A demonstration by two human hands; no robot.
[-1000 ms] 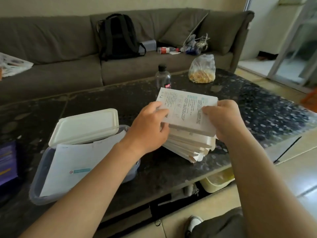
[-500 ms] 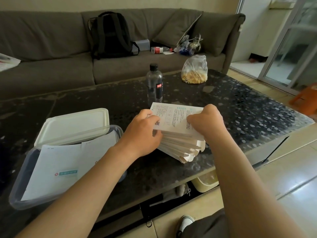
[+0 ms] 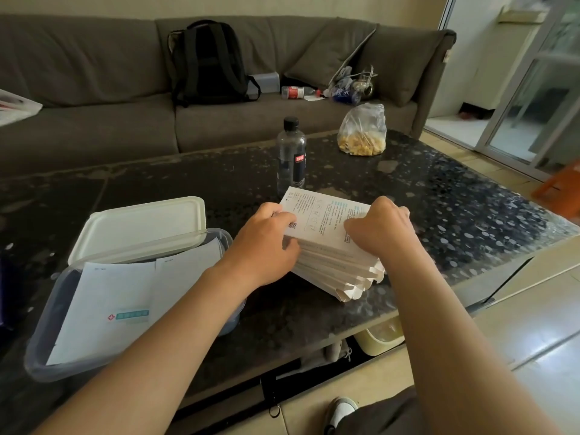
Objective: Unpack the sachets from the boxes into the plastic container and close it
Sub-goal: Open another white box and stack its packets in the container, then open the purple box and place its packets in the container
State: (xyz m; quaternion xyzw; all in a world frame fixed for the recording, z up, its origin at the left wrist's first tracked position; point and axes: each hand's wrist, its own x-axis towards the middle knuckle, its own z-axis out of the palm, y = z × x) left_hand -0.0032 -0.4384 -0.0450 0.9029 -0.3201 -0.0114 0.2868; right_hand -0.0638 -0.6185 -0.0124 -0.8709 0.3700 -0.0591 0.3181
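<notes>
A stack of flat white boxes (image 3: 329, 246) lies on the dark table (image 3: 439, 215), the top one printed with small text. My left hand (image 3: 266, 243) grips the stack's left side. My right hand (image 3: 379, 227) curls over its right side, fingers round the top box's edge. To the left stands the clear plastic container (image 3: 40, 350) with white sachets (image 3: 106, 309) lying flat inside. Its white lid (image 3: 138, 227) leans against the container's far rim.
A dark water bottle (image 3: 291, 152) stands just behind the stack. A plastic bag of yellow snacks (image 3: 362, 131) sits at the table's far right. Beyond is a grey sofa (image 3: 78, 120) with a black backpack (image 3: 208, 62). The table's near edge runs below my arms.
The stack and both hands have come down from a lifted position to rest on the table. The view has shifted slightly.
</notes>
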